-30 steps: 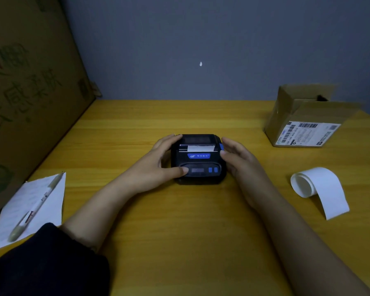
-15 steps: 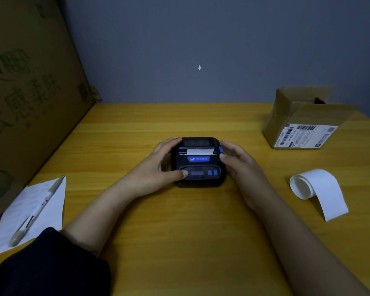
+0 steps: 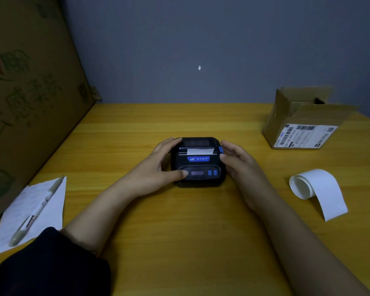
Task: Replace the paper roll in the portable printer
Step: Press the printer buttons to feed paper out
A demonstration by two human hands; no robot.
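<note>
A small black portable printer (image 3: 198,162) with blue buttons sits mid-table, lid down, a short white paper strip (image 3: 200,151) poking from its slot. My left hand (image 3: 156,170) grips its left side, thumb resting on the front panel. Against the printer's right side lies my right hand (image 3: 238,165), fingers by the blue latch. A loose white paper roll (image 3: 312,186), partly unrolled, lies on the table at the right, away from both hands.
An open cardboard box (image 3: 301,122) with a shipping label stands at the back right. A sheet of paper (image 3: 32,212) with a pen (image 3: 36,212) on it lies at the front left. A large cardboard panel (image 3: 30,92) leans along the left edge of the wooden table (image 3: 179,231).
Both hands stay on the printer in nearly the same hold. The view has tilted slightly, so everything sits a little lower in the frame.
</note>
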